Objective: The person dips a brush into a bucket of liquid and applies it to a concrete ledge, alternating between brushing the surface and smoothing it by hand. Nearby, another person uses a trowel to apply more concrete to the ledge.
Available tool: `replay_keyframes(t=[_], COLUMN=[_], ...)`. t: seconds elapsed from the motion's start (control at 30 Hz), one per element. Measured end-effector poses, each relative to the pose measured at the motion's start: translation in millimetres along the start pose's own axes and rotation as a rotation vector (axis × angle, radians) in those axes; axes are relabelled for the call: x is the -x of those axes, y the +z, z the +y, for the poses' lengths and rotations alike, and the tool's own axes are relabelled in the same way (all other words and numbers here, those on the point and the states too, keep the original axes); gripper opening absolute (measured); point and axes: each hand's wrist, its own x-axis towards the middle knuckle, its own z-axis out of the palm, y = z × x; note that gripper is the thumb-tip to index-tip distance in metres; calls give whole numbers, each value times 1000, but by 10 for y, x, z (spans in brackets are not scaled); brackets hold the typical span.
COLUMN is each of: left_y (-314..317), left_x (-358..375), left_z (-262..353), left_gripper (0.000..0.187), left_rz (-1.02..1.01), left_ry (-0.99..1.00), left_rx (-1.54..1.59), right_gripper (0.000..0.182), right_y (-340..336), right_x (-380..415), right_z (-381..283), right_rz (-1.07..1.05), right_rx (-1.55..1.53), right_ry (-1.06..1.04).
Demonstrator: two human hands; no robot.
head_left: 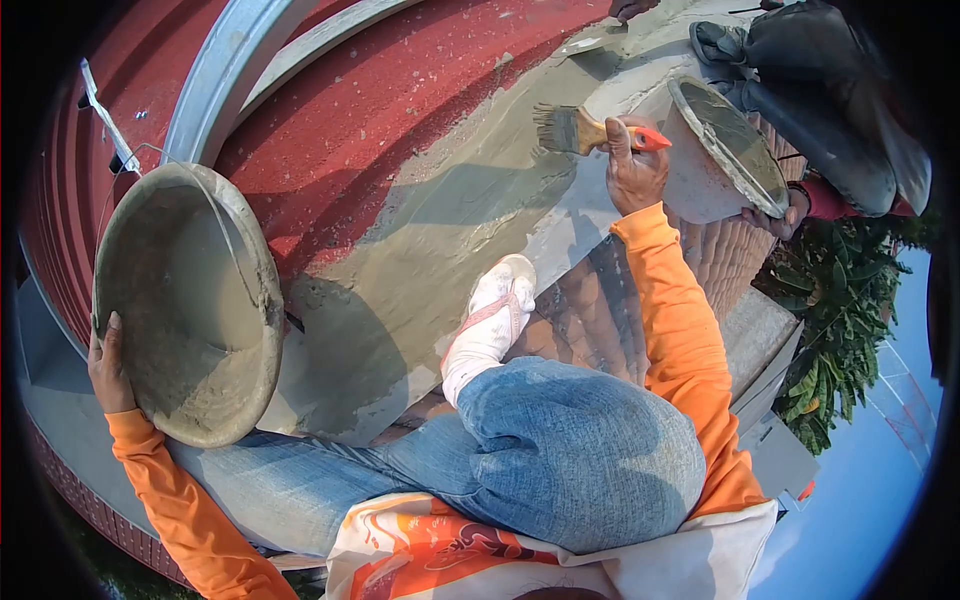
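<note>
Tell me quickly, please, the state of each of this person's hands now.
Left hand: holding the bucket at its edge, some fingers hidden.
Right hand: closed, holding the brush.

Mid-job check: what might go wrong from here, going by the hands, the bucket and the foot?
The round grey bucket holds wet-looking grey mix, with only the left hand visible at its side; it might tip and spill.

The wooden-handled brush with an orange-red tip, held in the right hand, looks grey-caked and could drip onto the curved brown tiles.

The white-socked, sandalled foot sits by the smooth grey coating and may smear it.
</note>
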Motion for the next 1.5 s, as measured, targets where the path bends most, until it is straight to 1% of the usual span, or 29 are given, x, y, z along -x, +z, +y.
replay_keyframes(t=[0.03, 0.07, 0.1, 0.17, 0.2, 0.3, 0.33, 0.37, 0.43, 0.47, 0.5, 0.57, 0.63, 0.7, 0.73, 0.8, 0.87, 0.9, 0.93, 0.97, 1.07, 1.13, 1.17, 1.23, 1.27, 1.33, 1.37, 1.43, 1.5], left_y=[2, 3, -7, -30, -37, 9, 14, 2, -31, -46, -54, -22, 13, 18, 11, 12, 28, 35, 33, 20, 16, 16, 15, -20, -42, -67, -28, 14, 11], left_x=[5, 6, 6, 15, 0, 8, -1, 2, -13, -23, -23, -1, 5, 7, 9, 7, 18, 19, 14, 5, 11, 13, 4, 5, -9, -25, -8, 3, 11], left_z=[-9, -17, -19, -38, -32, 6, -3, -12, -33, -61, -71, -34, -13, 0, 5, 11, 31, 38, 21, -8, 0, 12, 10, -31, -66, -77, -32, 8, 11], left_gripper=[39, 40, 40, 41, 41, 41, 41, 41, 40, 40, 40, 41, 41, 41, 41, 41, 41, 41, 41, 40, 40, 40, 40, 40, 41, 41, 41, 41, 39], left_rz=[5, 11, 19, 27, 21, -18, -19, -22, -24, -14, -3, 8, 17, 5, 1, 6, 2, -3, -7, -15, 1, 25, 11, 6, 3, 7, 17, 28, 24], left_ry=[-1, 0, -1, -16, -20, -50, -50, -50, -43, -37, -32, -14, 5, 3, 2, -38, -27, -19, -18, -7, 0, -8, -11, -22, -11, 0, -2, -9, -24], left_rx=[2, 3, 3, -17, -38, 74, 77, 74, 68, 53, 37, 12, -9, 14, 13, 37, 41, 38, 38, 61, 41, 2, 14, 23, 15, 4, -4, -20, 4], right_gripper=[28, 26, 26, 27, 27, 27, 30, 30, 33, 35, 35, 31, 25, 20, 20, 18, 23, 24, 22, 22, 24, 28, 33, 35, 35, 31, 31, 24, 19], right_y=[24, -13, -78, -215, -282, -254, -183, -147, -69, -48, -43, -48, -23, 44, 97, 224, 382, 443, 476, 455, 382, 304, 269, 78, 58, 60, 105, 254, 411], right_x=[73, 147, 151, 118, 54, -17, 1, 22, 44, -1, -61, -184, -216, -252, -128, 176, 573, 745, 864, 837, 595, 237, 40, -304, -348, -401, -384, -293, -82], right_z=[45, 176, 158, 75, 61, 1, -9, 37, 133, 49, -22, -167, -266, -205, -218, -441, -742, -857, -966, -981, -804, -432, -33, 49, 0, -72, -50, -3, -125], right_rz=[-85, -193, -198, -275, -312, -190, -115, -117, -222, -207, -208, -30, 2, -103, -267, -590, -734, -733, -762, -760, -535, -323, -271, -170, -176, 9, 6, -214, -242], right_rx=[-159, -25, -28, -190, -214, -150, -226, -225, 49, 35, 32, 188, 92, 351, 382, 402, 231, 133, 18, 18, -168, 7, 125, 298, 293, 231, 227, 304, 227], right_ry=[66, -16, -18, 245, 262, 184, 166, 167, 214, 314, 316, 181, 153, -424, -350, -424, -468, -514, -486, -484, -28, 189, 359, 382, 379, -9, -8, -367, -375])
